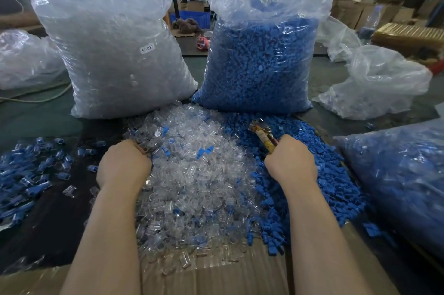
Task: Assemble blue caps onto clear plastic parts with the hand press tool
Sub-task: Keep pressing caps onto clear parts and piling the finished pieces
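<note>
1. Blue caps (300, 169) are lying loose in a heap on the right of the cardboard sheet (216, 278) in front of us, touching the heap of clear plastic parts (192, 174) that is filling the middle; a few stray caps are sitting on the clear heap.
2. We are gripping the hand press tool (263, 134) in our right hand (292, 162), fingers curled round its handles, with its head pointing up and away over the border of the two heaps. We cannot tell whether anything is sitting in its head.
3. Our left hand (123, 165) is digging into the left edge of the clear heap with fingers curled; they are hidden from us, so we cannot tell whether a part is actually pinched.
4. We are judging this as the picking step: fetching a clear part, with no pressing under way yet.
5. The next move is calling for a single clear part lifted free, one cap matched to it, and both seated squarely in the tool before squeezing.
6. We are counting two hands, one tool, one upright bag of clear parts (115, 49) and one upright bag of blue caps (262, 61) behind the heaps, and another blue-filled bag (396, 179) lying at right. Loose pieces are far too many to count.
7. Pieces that look assembled (31, 174) are lying scattered at left.
</note>
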{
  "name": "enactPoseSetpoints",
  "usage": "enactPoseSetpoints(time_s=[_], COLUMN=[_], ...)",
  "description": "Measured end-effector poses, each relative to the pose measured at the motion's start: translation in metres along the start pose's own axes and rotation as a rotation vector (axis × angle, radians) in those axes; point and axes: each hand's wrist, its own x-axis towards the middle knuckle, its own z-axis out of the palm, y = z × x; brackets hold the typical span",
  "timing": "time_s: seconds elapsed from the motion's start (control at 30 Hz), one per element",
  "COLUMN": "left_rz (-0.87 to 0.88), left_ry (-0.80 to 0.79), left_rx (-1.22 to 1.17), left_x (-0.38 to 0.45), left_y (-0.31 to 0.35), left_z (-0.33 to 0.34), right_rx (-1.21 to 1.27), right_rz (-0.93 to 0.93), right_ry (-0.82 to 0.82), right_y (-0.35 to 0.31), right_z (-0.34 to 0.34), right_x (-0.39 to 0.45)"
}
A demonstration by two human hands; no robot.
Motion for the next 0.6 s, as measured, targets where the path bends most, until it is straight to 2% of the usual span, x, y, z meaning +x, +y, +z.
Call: enactPoseSetpoints(time_s=[0.13, 0.2, 0.37, 0.6], left_rz=[-0.086, -0.091, -0.006, 0.101], left_ry=[0.081, 0.072, -0.034, 0.017], left_rx=[-0.014, 0.004, 0.021, -0.124], left_x=[-0.002, -0.001, 0.005, 0.008], left_y=[0.006, 0.006, 0.003, 0.002], left_z=[-0.002, -0.001, 0.005, 0.01], right_rx=[0.003, 0.001, -0.019, -0.032], right_rz=[0.003, 0.018, 0.04, -0.023], right_ry=[0.023, 0.041, 0.053, 0.04], right_y=[-0.002, -0.002, -0.001, -0.001], right_z=[-0.001, -0.001, 0.0, 0.002], right_x=[-0.001, -0.001, -0.001, -0.003])
